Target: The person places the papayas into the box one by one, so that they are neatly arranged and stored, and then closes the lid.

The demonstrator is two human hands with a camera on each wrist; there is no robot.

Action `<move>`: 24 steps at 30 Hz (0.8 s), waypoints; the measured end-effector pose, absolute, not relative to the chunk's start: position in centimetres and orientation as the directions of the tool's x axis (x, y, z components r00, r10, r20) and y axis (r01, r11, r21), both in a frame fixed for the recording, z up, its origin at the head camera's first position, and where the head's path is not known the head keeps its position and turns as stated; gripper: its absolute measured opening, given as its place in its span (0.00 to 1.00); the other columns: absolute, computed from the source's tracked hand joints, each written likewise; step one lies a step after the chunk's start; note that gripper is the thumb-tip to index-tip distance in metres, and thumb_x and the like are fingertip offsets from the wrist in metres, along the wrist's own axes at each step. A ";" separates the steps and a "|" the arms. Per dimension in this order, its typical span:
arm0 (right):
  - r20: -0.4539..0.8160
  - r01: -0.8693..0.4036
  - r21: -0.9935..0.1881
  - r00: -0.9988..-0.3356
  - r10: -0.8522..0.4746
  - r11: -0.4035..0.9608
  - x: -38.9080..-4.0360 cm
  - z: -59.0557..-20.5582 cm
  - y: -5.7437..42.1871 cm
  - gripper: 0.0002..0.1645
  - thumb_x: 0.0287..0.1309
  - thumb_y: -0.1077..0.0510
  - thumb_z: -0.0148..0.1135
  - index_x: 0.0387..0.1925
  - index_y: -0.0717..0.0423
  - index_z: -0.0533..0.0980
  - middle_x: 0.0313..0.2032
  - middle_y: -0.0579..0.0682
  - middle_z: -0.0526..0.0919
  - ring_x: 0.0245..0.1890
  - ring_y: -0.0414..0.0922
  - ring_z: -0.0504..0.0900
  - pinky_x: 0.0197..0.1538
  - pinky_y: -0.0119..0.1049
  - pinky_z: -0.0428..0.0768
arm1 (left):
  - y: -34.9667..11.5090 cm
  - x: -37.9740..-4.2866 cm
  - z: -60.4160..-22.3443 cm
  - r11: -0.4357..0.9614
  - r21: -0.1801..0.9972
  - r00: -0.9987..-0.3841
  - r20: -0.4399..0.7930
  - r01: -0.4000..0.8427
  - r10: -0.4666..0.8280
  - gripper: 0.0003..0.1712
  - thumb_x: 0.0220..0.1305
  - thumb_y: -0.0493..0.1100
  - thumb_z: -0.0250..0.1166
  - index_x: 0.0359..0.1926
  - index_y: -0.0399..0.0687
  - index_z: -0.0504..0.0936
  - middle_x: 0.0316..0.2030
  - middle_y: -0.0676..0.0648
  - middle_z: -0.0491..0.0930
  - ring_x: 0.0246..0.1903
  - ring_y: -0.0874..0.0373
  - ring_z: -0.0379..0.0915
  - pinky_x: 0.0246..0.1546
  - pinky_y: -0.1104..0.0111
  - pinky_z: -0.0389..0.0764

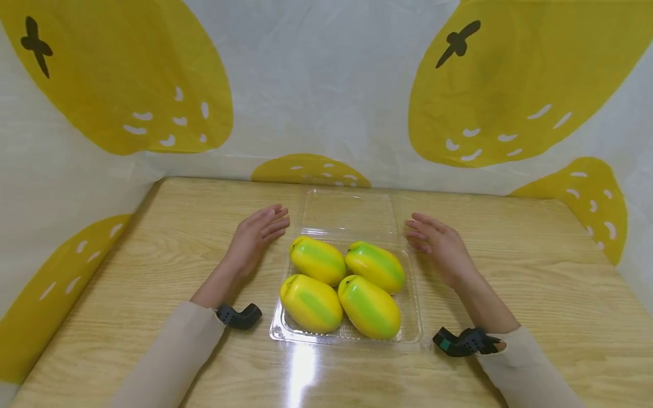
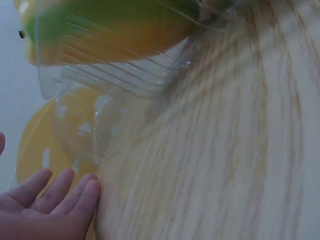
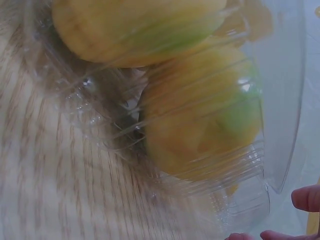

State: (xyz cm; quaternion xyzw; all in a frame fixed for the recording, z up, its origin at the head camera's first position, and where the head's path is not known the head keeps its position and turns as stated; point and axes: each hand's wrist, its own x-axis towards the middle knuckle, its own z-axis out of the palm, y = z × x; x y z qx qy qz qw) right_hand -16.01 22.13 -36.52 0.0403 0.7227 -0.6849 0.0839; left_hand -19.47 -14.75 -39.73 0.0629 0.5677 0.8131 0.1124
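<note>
A clear plastic clamshell box (image 1: 419, 317) lies on the table with its lid (image 1: 352, 209) folded back. In its base sit several oval fruits, yellow with green stripes, perhaps papayas or mangoes; one is the front right fruit (image 1: 369, 309). Left of the lid hinge, my left hand (image 1: 255, 235) is held with fingers extended, apart from the box. My right hand (image 1: 441, 246) mirrors it on the other side, fingers loosely bent and holding nothing. In the left wrist view the fingers (image 2: 57, 195) are near the lid; the right wrist view shows fruit (image 3: 200, 110) through the ribbed wall.
The wood-grain table (image 1: 520, 255) extends around the box. A white cloth (image 1: 326, 85) printed with large yellow fruits hangs behind and at both sides. Dark wrist devices (image 1: 240, 316) sit at both cuffs.
</note>
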 end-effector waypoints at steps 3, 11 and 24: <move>-0.163 0.161 -0.986 -0.985 -0.057 0.049 -16.1 -36.6 21.9 0.38 0.71 0.49 0.49 0.71 0.67 0.51 0.66 0.64 0.64 0.56 0.47 0.73 0.57 0.32 0.75 | -14.8 -19.6 -39.7 -0.321 0.941 -0.962 -0.018 -0.109 0.273 0.31 0.75 0.45 0.48 0.68 0.27 0.56 0.66 0.29 0.59 0.64 0.35 0.58 0.64 0.54 0.63; -0.135 0.135 -0.991 -0.989 -0.063 0.007 -16.5 -36.5 21.5 0.38 0.71 0.50 0.50 0.72 0.66 0.50 0.67 0.64 0.62 0.59 0.53 0.69 0.57 0.34 0.75 | -14.5 -20.0 -39.0 -0.322 0.943 -0.953 0.016 -0.086 0.301 0.33 0.74 0.47 0.49 0.69 0.29 0.56 0.66 0.30 0.61 0.63 0.37 0.61 0.63 0.53 0.64; -0.091 0.090 -0.996 -0.993 -0.071 0.006 -16.1 -36.2 21.4 0.41 0.69 0.46 0.51 0.72 0.63 0.50 0.67 0.63 0.62 0.61 0.54 0.67 0.59 0.34 0.73 | -14.4 -19.6 -38.3 -0.416 0.897 -0.943 -0.005 -0.152 0.334 0.34 0.75 0.49 0.47 0.70 0.28 0.52 0.67 0.26 0.54 0.64 0.37 0.60 0.65 0.53 0.61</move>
